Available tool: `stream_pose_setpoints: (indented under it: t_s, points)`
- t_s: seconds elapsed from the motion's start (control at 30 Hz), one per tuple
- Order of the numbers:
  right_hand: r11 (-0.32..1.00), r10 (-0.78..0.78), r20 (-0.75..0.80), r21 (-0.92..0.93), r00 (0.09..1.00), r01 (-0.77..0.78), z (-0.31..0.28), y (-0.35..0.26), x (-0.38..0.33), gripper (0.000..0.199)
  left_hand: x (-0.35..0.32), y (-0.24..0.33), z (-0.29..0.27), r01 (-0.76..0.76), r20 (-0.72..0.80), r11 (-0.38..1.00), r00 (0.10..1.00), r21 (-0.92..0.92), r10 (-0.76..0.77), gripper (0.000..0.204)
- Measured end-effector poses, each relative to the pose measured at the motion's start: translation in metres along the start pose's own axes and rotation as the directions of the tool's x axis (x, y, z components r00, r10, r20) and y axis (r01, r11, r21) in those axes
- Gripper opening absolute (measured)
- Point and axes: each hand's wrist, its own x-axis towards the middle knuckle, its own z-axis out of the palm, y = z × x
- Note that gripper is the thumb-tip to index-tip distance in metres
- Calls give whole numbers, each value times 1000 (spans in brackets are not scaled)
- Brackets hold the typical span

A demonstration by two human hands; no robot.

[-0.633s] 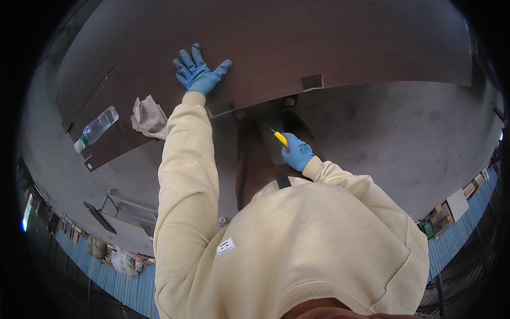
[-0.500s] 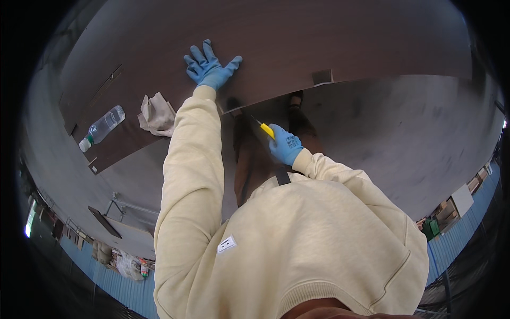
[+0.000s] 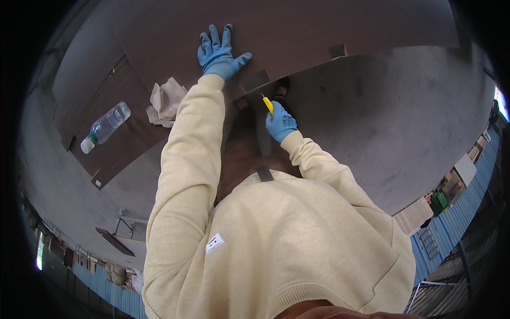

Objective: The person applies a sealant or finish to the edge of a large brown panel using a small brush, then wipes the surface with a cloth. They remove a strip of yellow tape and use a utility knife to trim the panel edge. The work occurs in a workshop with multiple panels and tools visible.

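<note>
My left hand point(image 3: 219, 57), in a blue glove, lies flat with fingers spread on a large dark brown board point(image 3: 297, 32). In my blue-gloved right hand point(image 3: 281, 123) is a yellow utility knife point(image 3: 268, 104), its thin blade pointing toward the board's near edge. A dark square patch point(image 3: 256, 81) sits at that edge, between my left hand and the blade tip. Whether the blade touches the edge, I cannot tell. Farther right along the same edge is another dark square patch point(image 3: 337, 50).
Left of my left forearm lie a crumpled beige cloth point(image 3: 167, 101) and a clear plastic bottle point(image 3: 109, 123) on a brown panel. Grey floor point(image 3: 372, 111) stretches to the right. A metal frame point(image 3: 125, 223) stands at lower left, and stacked items point(image 3: 451, 186) line the right wall.
My right hand has brought the knife up closer to the board's edge. The view has shifted, and the dark patch beside my left hand now shows. My left hand stays flat on the board.
</note>
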Motion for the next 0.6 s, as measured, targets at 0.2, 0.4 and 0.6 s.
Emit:
stream_pose_setpoints:
  t_s: [0.2, 0.4, 0.6]
  points:
    - [1000, -21, -90, 5, 996, 21, 5, -5, -4, 37, 2, -2, 8, -27, -53, 999, 998, 19, 28, 113]
    - [1000, 20, -56, -21, 998, -21, 5, -7, 1, 38, 4, -1, 7, -4, 21, 999, 1000, 40, 3, 114]
    - [1000, 13, -61, -13, 998, -14, 11, -3, 3, 38, 6, 0, 6, -12, 6, 999, 1000, 31, 12, 115]
